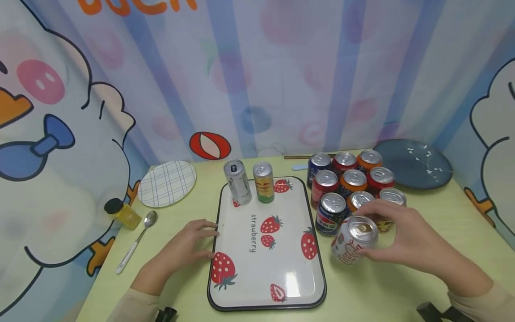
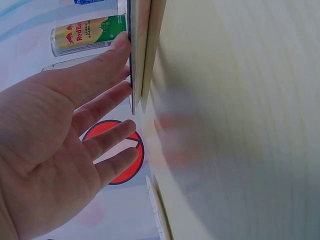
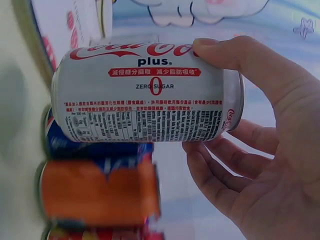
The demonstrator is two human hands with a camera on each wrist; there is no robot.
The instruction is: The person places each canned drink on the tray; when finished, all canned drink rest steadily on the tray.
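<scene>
My right hand [image 1: 418,243] grips a white Coca-Cola can [image 1: 349,245] between the tray [image 1: 245,281] and the bench's [image 1: 362,295] right edge; my left hand [image 1: 183,246], fingers loose, touches the tray's left rim. I judge the step to be picking up this can; next calls for lifting clear of the clustered cans [image 1: 354,179] towards the far-right corner.

The head view is brightly lit; white glare [image 1: 292,282] is cast on the tray [image 1: 251,288] toward five o'clock; both wrist views are dimmer; in the right one, the orange can [image 3: 97,192] at seven o'clock is blurred; in the left, the table [image 2: 260,125] is marked by a reddish smear [image 2: 177,137], possibly a reflection.
</scene>
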